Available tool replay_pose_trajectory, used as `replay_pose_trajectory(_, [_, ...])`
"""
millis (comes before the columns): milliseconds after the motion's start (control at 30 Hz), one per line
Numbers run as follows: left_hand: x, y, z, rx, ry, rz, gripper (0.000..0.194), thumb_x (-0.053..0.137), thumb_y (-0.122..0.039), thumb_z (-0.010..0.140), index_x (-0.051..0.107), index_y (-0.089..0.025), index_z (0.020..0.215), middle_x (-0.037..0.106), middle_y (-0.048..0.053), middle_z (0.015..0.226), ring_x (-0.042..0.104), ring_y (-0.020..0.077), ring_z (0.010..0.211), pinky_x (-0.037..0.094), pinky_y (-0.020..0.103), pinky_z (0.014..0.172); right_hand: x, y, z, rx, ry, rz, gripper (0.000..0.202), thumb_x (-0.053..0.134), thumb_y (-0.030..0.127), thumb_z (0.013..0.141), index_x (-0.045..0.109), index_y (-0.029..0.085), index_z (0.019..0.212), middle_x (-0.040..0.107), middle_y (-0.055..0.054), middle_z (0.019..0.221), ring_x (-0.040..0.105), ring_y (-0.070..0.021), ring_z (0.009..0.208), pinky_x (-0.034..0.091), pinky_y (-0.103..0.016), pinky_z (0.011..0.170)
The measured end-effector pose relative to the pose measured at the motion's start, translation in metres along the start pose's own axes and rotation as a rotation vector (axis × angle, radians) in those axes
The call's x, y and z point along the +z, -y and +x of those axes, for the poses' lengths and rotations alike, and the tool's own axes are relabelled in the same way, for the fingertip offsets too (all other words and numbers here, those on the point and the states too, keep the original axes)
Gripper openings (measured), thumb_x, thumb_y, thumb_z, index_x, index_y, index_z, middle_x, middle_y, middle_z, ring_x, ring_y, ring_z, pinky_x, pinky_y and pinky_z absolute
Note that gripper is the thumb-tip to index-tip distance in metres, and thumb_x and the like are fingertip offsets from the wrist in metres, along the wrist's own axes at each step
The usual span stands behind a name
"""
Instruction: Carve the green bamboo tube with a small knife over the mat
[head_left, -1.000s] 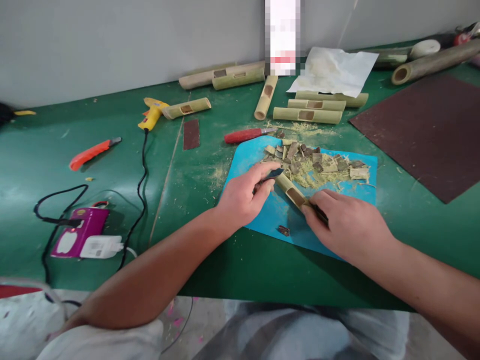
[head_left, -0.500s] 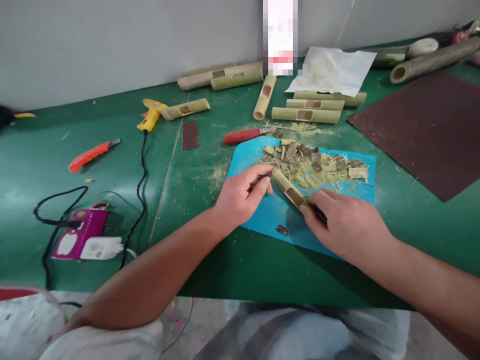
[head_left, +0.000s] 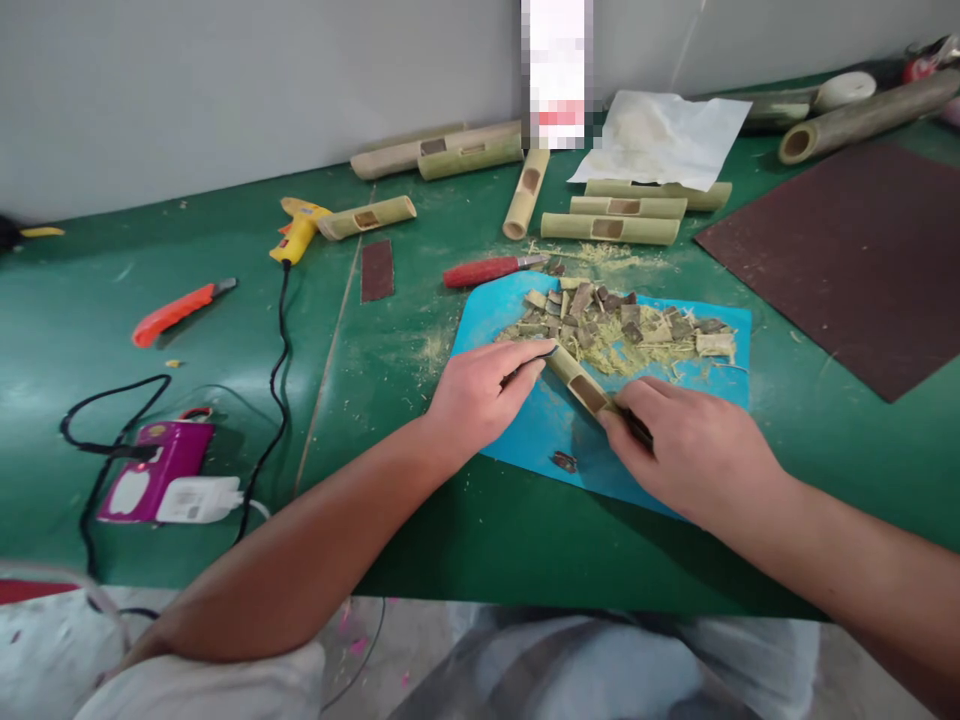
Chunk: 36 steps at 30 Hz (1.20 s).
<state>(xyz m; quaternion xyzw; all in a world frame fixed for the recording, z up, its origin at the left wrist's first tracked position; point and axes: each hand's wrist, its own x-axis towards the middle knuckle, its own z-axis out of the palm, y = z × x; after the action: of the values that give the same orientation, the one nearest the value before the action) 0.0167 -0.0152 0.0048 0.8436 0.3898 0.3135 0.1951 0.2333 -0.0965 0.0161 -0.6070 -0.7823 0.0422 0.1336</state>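
Note:
My right hand (head_left: 686, 450) is closed around the near end of a short bamboo tube (head_left: 576, 375) with a rectangular slot cut in its upper side. The tube slants away to the left above a blue sheet (head_left: 532, 425). At its far end my left hand (head_left: 484, 390) pinches a thin, dark piece of sandpaper (head_left: 517, 375), mostly hidden by the fingers, against the bamboo. Bamboo chips and shavings (head_left: 622, 330) are heaped just behind on the sheet. A small dark scrap (head_left: 564, 461) lies closer to me.
Slotted bamboo tubes (head_left: 611, 229) lie along the back. A red-handled knife (head_left: 484, 271), a brown strip (head_left: 377, 271), a yellow glue gun (head_left: 300, 232) and an orange utility knife (head_left: 180, 312) are further left. A purple power block (head_left: 161, 465) trails cords. At right lies a large brown sheet (head_left: 847, 260).
My left hand has shifted slightly with the sandpaper, its fingers now straighter over the tube's far end. My right hand and the tube stay nearly in place.

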Motion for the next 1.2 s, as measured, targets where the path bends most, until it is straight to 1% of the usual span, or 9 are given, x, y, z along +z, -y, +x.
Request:
replay_pose_trajectory(167, [-0.002,-0.004,-0.002,-0.133,0.12,-0.091,0.03,0.054,-0.027,0.099,0.068,-0.019,0.124,0.079,0.002,0.091,0.072,0.0123,0.072,0.058,0.021,0.07,0.001,0.0,0.0,-0.004,-0.009,0.0,0.031,0.046,0.036,0.095,0.055,0.019,0.07,0.059,-0.001,0.066,0.043,-0.0106,0.051,0.018,-0.029,0.05])
replay_pose_trajectory(267, [0.0,-0.003,-0.002,-0.134,0.11,-0.076,0.027,0.058,-0.028,0.097,0.07,-0.02,0.12,0.078,0.001,0.088,0.067,0.0105,0.062,0.055,0.02,0.062,0.0,0.0,0.0,-0.011,-0.022,0.002,0.031,0.046,0.035,0.095,0.055,0.019,0.07,0.059,-0.001,0.065,0.043,-0.0105,0.05,0.018,-0.029,0.05])
replay_pose_trajectory(400, [0.001,-0.001,-0.001,-0.045,0.069,-0.008,0.025,0.059,-0.025,0.096,0.071,-0.019,0.117,0.079,0.004,0.1,0.067,0.0097,0.063,0.057,0.021,0.068,-0.001,0.0,0.001,-0.012,-0.012,0.001,0.032,0.044,0.034,0.096,0.056,0.019,0.07,0.06,-0.001,0.066,0.044,-0.0106,0.051,0.017,-0.03,0.05])
replay_pose_trajectory(533, [0.003,-0.004,-0.002,0.07,0.024,0.049,0.024,0.057,-0.024,0.098,0.072,-0.017,0.115,0.078,0.006,0.105,0.074,0.0151,0.084,0.059,0.025,0.081,-0.001,0.001,0.001,0.005,0.005,0.003,0.031,0.045,0.035,0.095,0.056,0.019,0.071,0.06,-0.001,0.066,0.043,-0.0107,0.051,0.018,-0.029,0.05])
replay_pose_trajectory(700, [0.007,-0.006,-0.004,0.26,0.109,0.113,0.029,0.05,-0.027,0.103,0.071,-0.014,0.118,0.076,0.005,0.083,0.072,0.0148,0.073,0.057,0.024,0.066,-0.002,0.001,0.002,0.017,0.033,0.0,0.032,0.044,0.035,0.095,0.056,0.019,0.07,0.058,-0.001,0.065,0.044,-0.0111,0.052,0.019,-0.03,0.051])
replay_pose_trajectory(867, [0.006,0.006,0.0,0.215,0.018,0.122,0.024,0.055,-0.026,0.101,0.073,-0.015,0.113,0.077,0.007,0.094,0.073,0.0155,0.082,0.058,0.025,0.075,-0.002,0.001,0.003,0.037,0.047,0.011,0.032,0.045,0.038,0.095,0.056,0.019,0.071,0.058,-0.001,0.066,0.043,-0.0108,0.051,0.019,-0.029,0.051])
replay_pose_trajectory(1000, [0.005,0.007,0.003,0.217,0.064,0.092,0.025,0.055,-0.025,0.101,0.073,-0.015,0.115,0.076,0.006,0.087,0.071,0.0144,0.077,0.058,0.024,0.072,-0.001,0.001,0.002,0.022,0.027,0.005,0.033,0.045,0.038,0.096,0.055,0.019,0.071,0.058,-0.001,0.065,0.043,-0.011,0.051,0.018,-0.029,0.05])
replay_pose_trajectory(1133, [0.006,0.003,0.003,0.154,0.017,0.087,0.025,0.055,-0.025,0.1,0.074,-0.015,0.112,0.075,0.006,0.088,0.071,0.0145,0.078,0.058,0.024,0.074,-0.001,0.001,0.002,0.013,0.022,0.009,0.033,0.044,0.038,0.096,0.055,0.019,0.071,0.058,-0.001,0.065,0.044,-0.0113,0.051,0.019,-0.029,0.051])
replay_pose_trajectory(1200, [0.007,0.001,0.002,0.176,0.061,0.085,0.027,0.053,-0.025,0.101,0.073,-0.014,0.116,0.074,0.006,0.084,0.07,0.014,0.075,0.057,0.023,0.071,-0.001,0.001,0.002,0.016,0.037,0.01,0.032,0.044,0.036,0.096,0.055,0.019,0.071,0.059,-0.001,0.066,0.045,-0.0118,0.052,0.019,-0.03,0.051])
